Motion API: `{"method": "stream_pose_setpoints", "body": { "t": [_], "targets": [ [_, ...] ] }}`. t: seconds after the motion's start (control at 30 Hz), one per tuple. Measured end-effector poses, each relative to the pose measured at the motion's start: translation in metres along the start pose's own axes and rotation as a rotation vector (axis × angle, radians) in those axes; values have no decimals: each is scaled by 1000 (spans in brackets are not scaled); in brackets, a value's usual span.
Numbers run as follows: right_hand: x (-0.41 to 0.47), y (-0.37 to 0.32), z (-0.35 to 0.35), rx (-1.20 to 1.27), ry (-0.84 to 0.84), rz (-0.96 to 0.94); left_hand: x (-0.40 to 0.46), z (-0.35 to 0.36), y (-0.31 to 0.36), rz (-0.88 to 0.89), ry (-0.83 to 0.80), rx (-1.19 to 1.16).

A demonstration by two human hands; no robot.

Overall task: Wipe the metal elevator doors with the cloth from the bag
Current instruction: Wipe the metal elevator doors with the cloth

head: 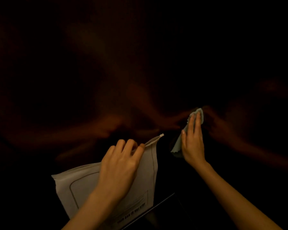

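Observation:
The scene is very dark. My left hand point(121, 161) grips the top edge of a flat white bag point(83, 188) with printed lines and text, held low at the centre. My right hand point(192, 141) presses a small pale grey-green cloth point(177, 146) flat against the dark metal elevator door point(140, 63), fingers stretched upward over it. The cloth's top corner shows above my fingertips and its lower corner hangs left of my palm. Dim reddish reflections of my hands show in the door surface.
A thin bright line point(150, 208) runs diagonally at the bottom centre, perhaps the door sill or floor edge. Everything else around the door is too dark to make out.

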State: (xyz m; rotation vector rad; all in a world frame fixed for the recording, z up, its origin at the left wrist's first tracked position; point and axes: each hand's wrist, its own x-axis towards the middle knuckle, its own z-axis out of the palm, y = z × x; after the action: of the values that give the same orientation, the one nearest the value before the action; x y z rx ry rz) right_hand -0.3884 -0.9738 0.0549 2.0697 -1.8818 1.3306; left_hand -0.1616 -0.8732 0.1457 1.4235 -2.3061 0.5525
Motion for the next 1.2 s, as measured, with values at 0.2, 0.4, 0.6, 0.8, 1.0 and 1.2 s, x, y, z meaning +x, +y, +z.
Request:
{"method": "stream_pose_setpoints", "body": {
  "t": [0.2, 0.4, 0.6, 0.8, 1.0, 1.2],
  "targets": [
    [56, -13, -7, 89, 348, -141, -37, 71, 8, -16, 51, 24],
    [-25, 54, 63, -72, 232, -165, -63, 121, 11, -23, 97, 73],
    [-101, 91, 106, -85, 3, -100, -75, 142, 17, -4, 120, 62],
    [-24, 45, 70, 26, 320, -135, -77, 151, 19, -32, 147, 52],
    [-88, 102, 117, -158, 153, -113, -99, 174, 29, -36, 104, 20],
    [-204, 156, 178, -172, -264, 106, -123, 201, 38, -30, -71, 50]
  ]
}}
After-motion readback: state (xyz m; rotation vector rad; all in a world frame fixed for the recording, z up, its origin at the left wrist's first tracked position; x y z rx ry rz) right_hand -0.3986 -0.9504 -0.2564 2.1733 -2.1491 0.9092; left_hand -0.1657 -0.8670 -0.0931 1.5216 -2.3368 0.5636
